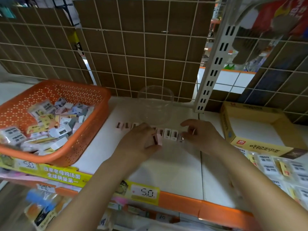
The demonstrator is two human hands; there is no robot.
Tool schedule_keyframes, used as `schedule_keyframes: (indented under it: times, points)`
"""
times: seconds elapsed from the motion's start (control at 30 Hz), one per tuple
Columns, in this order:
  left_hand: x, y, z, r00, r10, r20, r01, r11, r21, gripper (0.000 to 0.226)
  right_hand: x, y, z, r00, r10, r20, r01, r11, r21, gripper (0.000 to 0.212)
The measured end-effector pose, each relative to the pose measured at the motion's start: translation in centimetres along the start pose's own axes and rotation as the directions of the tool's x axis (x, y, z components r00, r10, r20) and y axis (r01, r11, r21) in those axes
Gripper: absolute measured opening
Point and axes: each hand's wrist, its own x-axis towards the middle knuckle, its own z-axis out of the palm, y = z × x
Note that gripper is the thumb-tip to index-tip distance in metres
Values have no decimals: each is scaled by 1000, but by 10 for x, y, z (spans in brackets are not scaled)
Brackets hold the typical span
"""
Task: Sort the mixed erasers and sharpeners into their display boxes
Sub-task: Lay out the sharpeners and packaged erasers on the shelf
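In the head view, a row of small pink and white sharpeners (168, 133) stands side by side across the middle of the frame on the white shelf (175, 164), just in front of a clear plastic bowl (155, 104). The left hand (138, 140) curls its fingers and thumb around one pink sharpener (157, 139) at the near side of the row, while the right hand (200, 135) sits at the row's right end with fingers bent close to a small white piece (181, 139); whether it actually pinches that piece I cannot tell (motion blur smears the fingertips). The unsorted mix lies heaped in the orange perforated basket (55, 117) at centre left, and an open yellow display box (255, 129) waits at centre right, showing a bare white floor. The main risk, as I judge it, is that either hand nudges the upright row while setting a piece in, toppling neighbours like dominoes. A sleeve-less forearm sweeping back could also knock the light bowl. Pieces sliding toward the orange shelf edge (191, 205) at lower centre could drop off.
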Motion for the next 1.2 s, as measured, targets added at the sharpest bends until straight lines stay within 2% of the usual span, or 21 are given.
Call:
schedule_keyframes:
  times: [0.07, 0.13, 0.23, 0.33, 0.47, 0.53, 0.7, 0.77, 0.9, 0.97, 1.1, 1.13, 1.2]
  points:
    - [7, 9, 5, 999, 43, -10, -42, 999, 32, 41, -2, -6, -3, 1000, -4, -31, 9, 987, 160, 14]
    - [15, 16, 12, 997, 80, -18, -78, 994, 70, 42, -5, -11, -3, 999, 32, 2, -31, 947, 320, 10]
    - [23, 29, 19, 988, 151, -29, -148, 985, 91, 39, -10, -13, -3, 997, 74, 38, -83, 916, 394, 9]
    - [26, 39, 23, 979, 200, -44, -195, 976, 98, 48, -12, -8, -5, 990, 132, 46, -139, 877, 461, 10]
    - [28, 39, 27, 986, 166, 11, -166, 978, 129, 71, -12, 8, -15, 973, 229, -17, -201, 887, 415, 17]
    - [27, 35, 27, 992, 119, 51, -126, 979, 162, 83, -13, 16, -17, 960, 282, -5, -256, 882, 396, 22]
    - [21, 21, 27, 992, 54, 113, -74, 981, 179, 75, -9, 23, -3, 933, 360, 6, -345, 889, 300, 27]
    - [19, 19, 26, 992, 51, 117, -72, 979, 190, 67, -10, 24, 1, 940, 342, 6, -337, 921, 198, 25]
    - [18, 13, 10, 993, 108, 55, -116, 978, 172, 74, -7, 25, 1, 944, 323, -64, -327, 942, -70, 28]
    - [17, 7, -7, 987, 160, 4, -158, 970, 185, 66, -6, 17, -3, 952, 283, -115, -297, 947, -122, 31]
    - [13, -8, -57, 977, 193, -91, -151, 928, 341, 19, -5, -16, -14, 986, 50, -159, -73, 987, -146, 33]
    - [9, -13, -70, 977, 189, -103, -139, 919, 370, 13, -4, -27, -15, 988, -15, -153, -9, 988, -154, 33]
    - [-4, -23, -94, 978, 131, -164, -52, 909, 413, 23, 1, -52, -14, 981, -142, -132, 121, 980, -158, 32]
